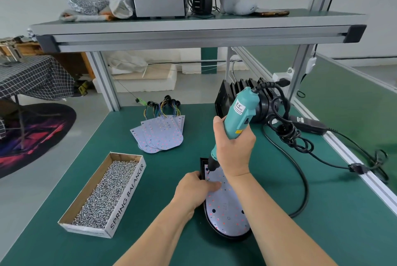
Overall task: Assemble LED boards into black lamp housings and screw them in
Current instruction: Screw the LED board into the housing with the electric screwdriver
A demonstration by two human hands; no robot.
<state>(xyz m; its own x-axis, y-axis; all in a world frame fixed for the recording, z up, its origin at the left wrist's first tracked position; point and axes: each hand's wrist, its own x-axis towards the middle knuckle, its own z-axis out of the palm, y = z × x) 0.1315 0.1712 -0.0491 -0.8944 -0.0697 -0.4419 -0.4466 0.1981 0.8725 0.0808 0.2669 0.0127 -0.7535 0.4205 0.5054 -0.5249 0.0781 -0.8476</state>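
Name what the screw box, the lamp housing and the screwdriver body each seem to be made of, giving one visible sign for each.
Screw box: cardboard, going by its brown raw inner walls and printed white outside.
Lamp housing: black, slightly glossy; plastic or painted metal, the look leaves it open.
Screwdriver: its body is probably moulded plastic, a smooth teal shell with a printed label, gripped by the right hand.

Bright, even light, soft shadows, sharp focus — edges bowed

A green-matted workbench [279, 240] carries an open cardboard box of silver screws [103, 192] and a fanned pile of white LED boards [160, 134]. Nearer lies a black lamp housing [227, 236]; at the back stand upright black housings [223, 98] beside a coiled black cable [285, 130].
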